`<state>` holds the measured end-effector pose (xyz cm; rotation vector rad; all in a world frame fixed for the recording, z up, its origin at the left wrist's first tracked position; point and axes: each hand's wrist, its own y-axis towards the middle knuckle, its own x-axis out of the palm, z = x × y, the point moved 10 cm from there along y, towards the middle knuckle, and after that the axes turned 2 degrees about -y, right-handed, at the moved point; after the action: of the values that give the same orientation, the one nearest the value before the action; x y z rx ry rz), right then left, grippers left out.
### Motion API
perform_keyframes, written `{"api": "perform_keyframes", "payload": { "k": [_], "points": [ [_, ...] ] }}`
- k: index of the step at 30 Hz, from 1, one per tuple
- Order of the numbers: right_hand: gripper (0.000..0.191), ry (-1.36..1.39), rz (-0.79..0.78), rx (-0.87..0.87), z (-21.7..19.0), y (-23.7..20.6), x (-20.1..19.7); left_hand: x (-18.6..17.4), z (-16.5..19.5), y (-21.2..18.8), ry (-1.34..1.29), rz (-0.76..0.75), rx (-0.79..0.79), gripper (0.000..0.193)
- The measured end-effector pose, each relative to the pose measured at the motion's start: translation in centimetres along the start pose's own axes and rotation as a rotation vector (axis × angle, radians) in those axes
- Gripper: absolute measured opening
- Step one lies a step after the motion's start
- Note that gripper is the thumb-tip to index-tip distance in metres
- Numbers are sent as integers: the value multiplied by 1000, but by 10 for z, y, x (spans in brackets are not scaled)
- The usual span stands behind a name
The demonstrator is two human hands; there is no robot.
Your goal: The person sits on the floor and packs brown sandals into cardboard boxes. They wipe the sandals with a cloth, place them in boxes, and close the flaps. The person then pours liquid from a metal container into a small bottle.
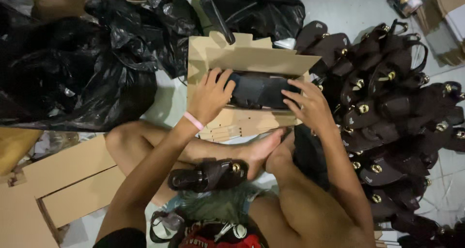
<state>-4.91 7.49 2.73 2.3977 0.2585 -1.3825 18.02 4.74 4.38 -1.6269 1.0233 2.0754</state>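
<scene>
A shallow brown cardboard shoebox point(252, 59) lies open on the pale floor just beyond the person's crossed legs, its long flap standing up at the far side and a notched flap raised at the left corner. Inside it rests a dark, soft black cloth shoe bag point(261, 89), lying flat and lengthwise, filling most of the box from left to right. The near wall of the box is folded down towards the legs, showing slots cut in the card.
</scene>
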Motion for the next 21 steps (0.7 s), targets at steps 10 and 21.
{"api": "perform_keyframes", "payload": {
  "k": [10,21],
  "points": [
    [31,-234,-185,8,20,6,34,91,-29,-5,-260,-424,-306,51],
    [64,5,-205,74,40,-27,-1,72,-83,-84,-1277,-156,-691,73]
  ]
}}
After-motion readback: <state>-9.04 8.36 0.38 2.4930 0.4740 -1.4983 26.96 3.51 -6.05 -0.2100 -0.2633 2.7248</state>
